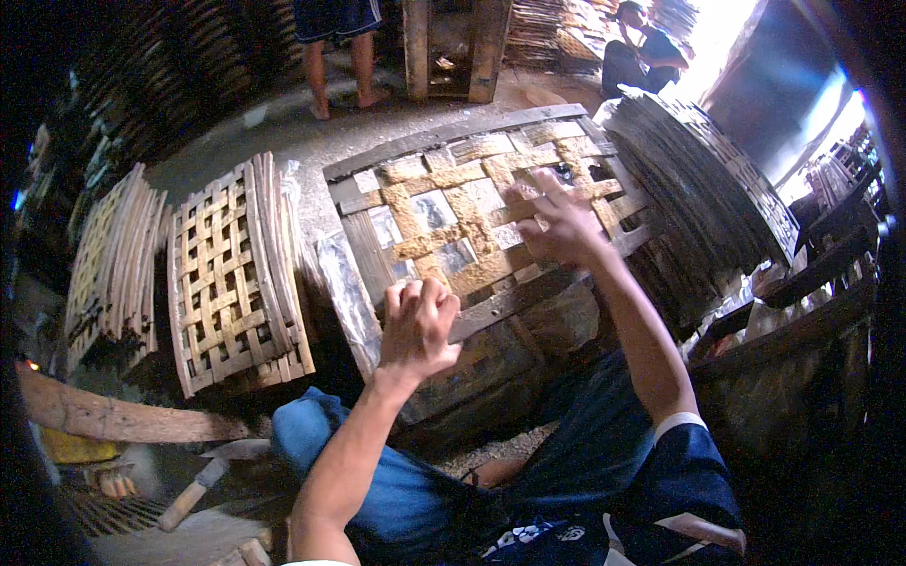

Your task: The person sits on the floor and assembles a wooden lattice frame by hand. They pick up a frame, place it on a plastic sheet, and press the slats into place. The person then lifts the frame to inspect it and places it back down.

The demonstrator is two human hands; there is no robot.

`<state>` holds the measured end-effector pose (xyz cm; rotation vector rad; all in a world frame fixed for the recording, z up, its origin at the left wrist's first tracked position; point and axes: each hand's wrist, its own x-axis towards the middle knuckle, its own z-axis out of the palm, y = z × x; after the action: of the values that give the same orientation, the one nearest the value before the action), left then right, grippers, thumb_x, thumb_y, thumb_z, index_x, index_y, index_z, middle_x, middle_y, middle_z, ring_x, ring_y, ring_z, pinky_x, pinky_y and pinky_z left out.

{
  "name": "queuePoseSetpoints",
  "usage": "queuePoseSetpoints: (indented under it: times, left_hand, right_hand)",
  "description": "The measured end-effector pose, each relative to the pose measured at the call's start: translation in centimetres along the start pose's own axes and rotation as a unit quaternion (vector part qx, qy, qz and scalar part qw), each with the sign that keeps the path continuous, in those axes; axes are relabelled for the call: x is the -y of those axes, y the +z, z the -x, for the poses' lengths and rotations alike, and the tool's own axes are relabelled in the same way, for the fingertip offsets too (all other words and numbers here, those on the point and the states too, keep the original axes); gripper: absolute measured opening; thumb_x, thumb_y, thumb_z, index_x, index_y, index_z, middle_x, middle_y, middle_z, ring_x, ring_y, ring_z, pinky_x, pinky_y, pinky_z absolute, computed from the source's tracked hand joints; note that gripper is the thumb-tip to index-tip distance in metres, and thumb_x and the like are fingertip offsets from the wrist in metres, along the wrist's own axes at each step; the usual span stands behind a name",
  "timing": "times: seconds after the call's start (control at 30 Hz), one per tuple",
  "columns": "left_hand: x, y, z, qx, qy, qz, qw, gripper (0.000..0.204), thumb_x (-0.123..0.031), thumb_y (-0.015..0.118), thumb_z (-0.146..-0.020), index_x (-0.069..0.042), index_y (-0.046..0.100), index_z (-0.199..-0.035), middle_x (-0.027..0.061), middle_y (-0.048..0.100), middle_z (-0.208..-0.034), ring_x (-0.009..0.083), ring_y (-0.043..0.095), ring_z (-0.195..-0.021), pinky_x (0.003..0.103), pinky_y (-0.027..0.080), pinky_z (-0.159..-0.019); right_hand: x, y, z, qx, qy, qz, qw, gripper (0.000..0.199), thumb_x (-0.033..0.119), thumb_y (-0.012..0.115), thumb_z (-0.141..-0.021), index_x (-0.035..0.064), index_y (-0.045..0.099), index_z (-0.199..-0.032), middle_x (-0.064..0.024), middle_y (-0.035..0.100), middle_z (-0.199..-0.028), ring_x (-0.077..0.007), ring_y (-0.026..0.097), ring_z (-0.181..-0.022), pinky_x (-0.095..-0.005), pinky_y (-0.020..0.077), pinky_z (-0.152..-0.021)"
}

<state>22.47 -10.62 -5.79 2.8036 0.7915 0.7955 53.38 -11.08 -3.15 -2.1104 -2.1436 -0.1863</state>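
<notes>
In front of my knees lies a coarsely woven bamboo lattice panel (477, 250) inside a grey wooden frame (377, 247). Crumbly yellow-brown material (467, 212) covers many of its strips, and pale or dark gaps show between them. My left hand (420, 325) is curled closed at the frame's near left edge; what its fingers grip, if anything, is hidden. Over the right half of the panel is my right hand (563, 224), blurred by motion. Its fingers look apart and stretched toward the strips, and nothing shows in them.
Woven panels (222, 274) stand to the left, with another stack (109, 264) beyond. A tall panel pile (698, 179) rises at the right. A knife (200, 486) with a wooden handle lies lower left. One person (340, 38) stands ahead; another (642, 57) sits far right.
</notes>
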Motion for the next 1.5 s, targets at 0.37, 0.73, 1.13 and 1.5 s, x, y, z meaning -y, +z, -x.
queuePoseSetpoints:
  times: [0.37, 0.73, 1.13, 1.5]
  left_hand:
    - [0.3, 1.2, -0.6, 0.006, -0.032, -0.012, 0.999, 0.039, -0.019, 0.08, -0.056, -0.008, 0.061, -0.087, 0.0084, 0.048, -0.096, 0.0268, 0.052, -0.094, 0.045, 0.036, -0.084]
    - [0.3, 0.2, -0.8, -0.013, -0.016, -0.057, 0.998, 0.042, -0.021, 0.081, -0.05, -0.012, 0.058, -0.084, 0.0054, 0.048, -0.092, 0.024, 0.051, -0.089, 0.043, 0.037, -0.082]
    - [2.1, 1.9, 0.6, -0.02, 0.006, -0.061, 0.998, 0.029, -0.011, 0.072, -0.064, -0.006, 0.062, -0.091, 0.0092, 0.051, -0.096, 0.0277, 0.052, -0.092, 0.044, 0.036, -0.083]
    - [1.7, 0.8, 0.4, 0.023, 0.048, -0.004, 0.999, 0.044, -0.02, 0.083, -0.048, -0.009, 0.06, -0.084, 0.0051, 0.048, -0.093, 0.024, 0.05, -0.09, 0.042, 0.039, -0.082]
  right_hand:
    - [-3.7, -0.4, 1.0, -0.138, 0.056, 0.026, 0.988, 0.063, 0.047, 0.049, -0.096, 0.0073, 0.039, -0.144, -0.0246, 0.026, -0.154, -0.037, 0.026, -0.143, -0.0578, 0.0226, -0.113]
    - [-4.6, 1.1, 1.0, -0.052, 0.037, 0.031, 0.997, 0.048, 0.047, 0.052, -0.094, 0.0256, 0.051, -0.138, -0.011, 0.036, -0.151, -0.0312, 0.045, -0.131, -0.0462, 0.0326, -0.11]
    - [4.8, 0.4, 0.5, 0.143, -0.017, -0.131, 0.981, 0.073, 0.017, 0.059, -0.09, 0.0099, 0.021, -0.153, -0.0122, 0.021, -0.158, -0.0319, 0.027, -0.143, -0.0462, 0.0175, -0.119]
    - [-6.3, 3.9, -1.8, -0.03, 0.081, 0.048, 0.995, 0.065, 0.053, 0.054, -0.092, 0.0243, 0.035, -0.147, -0.0102, 0.031, -0.154, -0.03, 0.031, -0.142, -0.0592, 0.034, -0.107]
